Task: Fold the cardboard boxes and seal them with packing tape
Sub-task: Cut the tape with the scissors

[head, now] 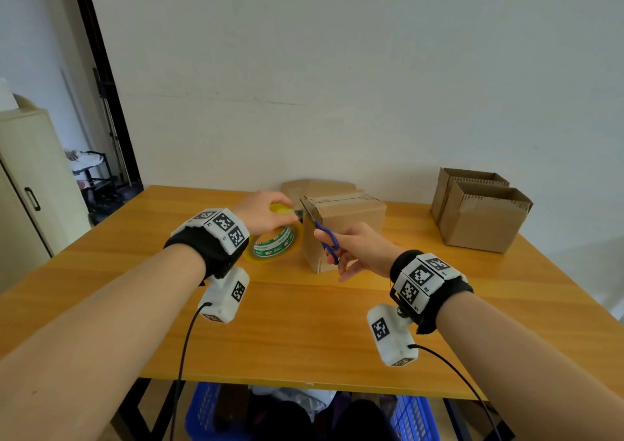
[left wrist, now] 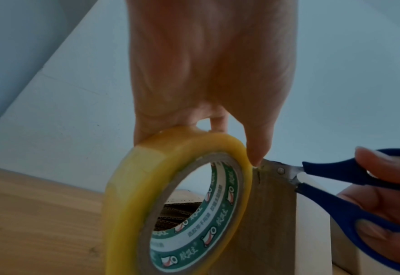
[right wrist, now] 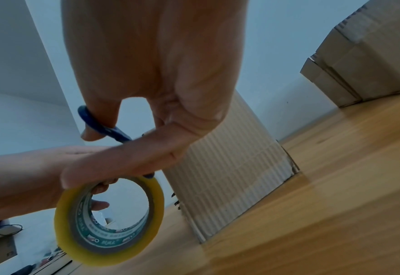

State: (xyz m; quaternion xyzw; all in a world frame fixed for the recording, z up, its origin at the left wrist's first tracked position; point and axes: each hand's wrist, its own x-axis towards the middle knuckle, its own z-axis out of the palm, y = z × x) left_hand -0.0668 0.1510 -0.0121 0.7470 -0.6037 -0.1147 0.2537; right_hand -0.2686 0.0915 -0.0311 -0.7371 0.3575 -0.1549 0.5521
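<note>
My forearms fill the bottom of the head view, and beyond them my left hand [head: 261, 212] has its fingers curled over the top of the tape roll [head: 275, 238], holding it upright just beside the closed box [head: 341, 228] at mid-table. My right hand [head: 358, 248] has thumb and fingers through the blue handles of the scissors [head: 326, 238], blades parted at the box's upper left corner where the tape comes off the roll.

I judge this box nearly done: flaps down, a strip along the top seam, only the cut and the press-down left. Two open boxes [head: 483, 211] at the far right still need closing and taping, and flat cardboard [head: 314, 185] lies behind the closed one.

The table [head: 304, 322] has bare wood in front of the box and to its left. The blades sit close to my left fingertips, so I would cut gently. The open boxes stand near the right edge.
</note>
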